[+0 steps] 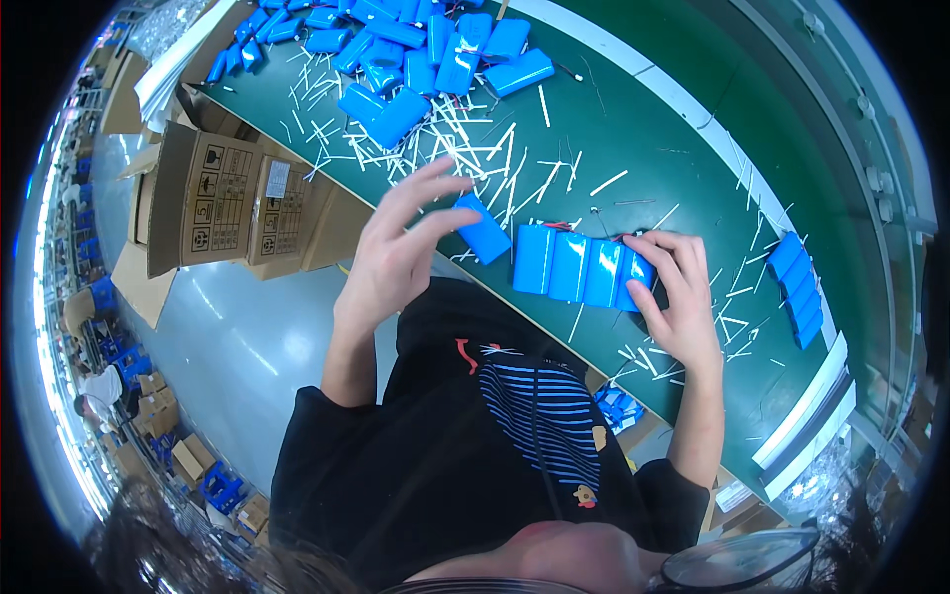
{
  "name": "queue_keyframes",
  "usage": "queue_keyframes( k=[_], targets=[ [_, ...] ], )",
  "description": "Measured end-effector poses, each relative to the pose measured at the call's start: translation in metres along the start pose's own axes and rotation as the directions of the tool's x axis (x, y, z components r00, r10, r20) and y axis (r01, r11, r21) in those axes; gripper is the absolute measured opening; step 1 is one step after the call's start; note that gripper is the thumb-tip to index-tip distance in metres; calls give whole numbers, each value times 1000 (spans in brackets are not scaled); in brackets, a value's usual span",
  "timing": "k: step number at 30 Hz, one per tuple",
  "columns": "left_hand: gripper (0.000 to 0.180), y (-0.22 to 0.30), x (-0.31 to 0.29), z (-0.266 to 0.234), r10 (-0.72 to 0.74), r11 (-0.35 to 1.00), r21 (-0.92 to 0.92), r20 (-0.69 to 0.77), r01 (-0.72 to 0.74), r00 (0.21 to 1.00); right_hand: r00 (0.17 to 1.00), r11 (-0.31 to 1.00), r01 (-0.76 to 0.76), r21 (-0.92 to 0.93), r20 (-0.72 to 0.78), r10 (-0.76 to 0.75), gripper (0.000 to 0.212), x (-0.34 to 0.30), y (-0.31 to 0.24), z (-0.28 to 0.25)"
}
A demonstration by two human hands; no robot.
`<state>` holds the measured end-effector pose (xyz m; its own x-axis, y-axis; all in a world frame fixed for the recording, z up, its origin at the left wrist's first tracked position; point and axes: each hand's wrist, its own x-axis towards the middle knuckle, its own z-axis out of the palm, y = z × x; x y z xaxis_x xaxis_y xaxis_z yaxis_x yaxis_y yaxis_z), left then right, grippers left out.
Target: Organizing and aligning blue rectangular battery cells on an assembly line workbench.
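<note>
Left hand: the left hand (396, 252) holds one small rectangular battery pack wrapped in glossy blue shrink film (483, 229), pinched between thumb and fingers, the other fingers fanned out above it.
Right hand: the right hand (678, 297) presses on the right end of a row of blue film-wrapped battery packs (574, 265) lying side by side; fingers curl over the last pack, closed on it.
Held pack: it sits tilted, just left of the row and close to it; whether it touches the table I cannot tell.
Materials: the film is smooth and shiny, with rounded ridges where cells lie beneath; thin red and black wires (569, 226) poke out just beyond the row.
Litter: thin white paper-like strips (475, 148) lie scattered around both hands, thickest beyond the left fingers.
Further packs: a loose heap of blue packs (416, 49) lies well beyond the left hand; a short neat stack of blue packs (797, 287) lies off to the right of the right hand.
Hard to see: the row's right end is covered by the fingers; a few blue items (618, 406) under the table edge are too small to make out.
Surface: a matt dark green bench top (673, 139) with a pale edging.
Room: open brown cardboard cartons (228, 198) stand on a grey floor left of the left hand.
</note>
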<state>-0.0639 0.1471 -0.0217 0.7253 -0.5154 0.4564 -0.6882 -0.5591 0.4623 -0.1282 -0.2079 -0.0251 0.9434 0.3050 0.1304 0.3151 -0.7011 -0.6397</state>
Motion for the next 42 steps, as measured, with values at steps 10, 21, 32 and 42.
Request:
queue_keyframes(
  k=[10, 21, 32, 42],
  targets=[
    [73, 24, -7, 14, -188, 957, -203, 118, 209, 975, 1000, 1000, 3, 5, 0, -3, 40, 0, 2, 1],
    [77, 10, 3, 21, 76, 970, -241, 231, -18, 970, 999, 1000, -10, 6, 33, 10, 48, 4, -5, -1],
    [90, 38, 29, 54, 121, 957, 211, 326, -197, 938, 977, 914, 209, -348, 44, -207, 82, 16, -17, 24],
    [84, 32, 118, 87, 444, 873, 107, 225, -475, 867, 973, 906, 105, -410, -144, -178, 82, 9, 18, -30]
  ],
)
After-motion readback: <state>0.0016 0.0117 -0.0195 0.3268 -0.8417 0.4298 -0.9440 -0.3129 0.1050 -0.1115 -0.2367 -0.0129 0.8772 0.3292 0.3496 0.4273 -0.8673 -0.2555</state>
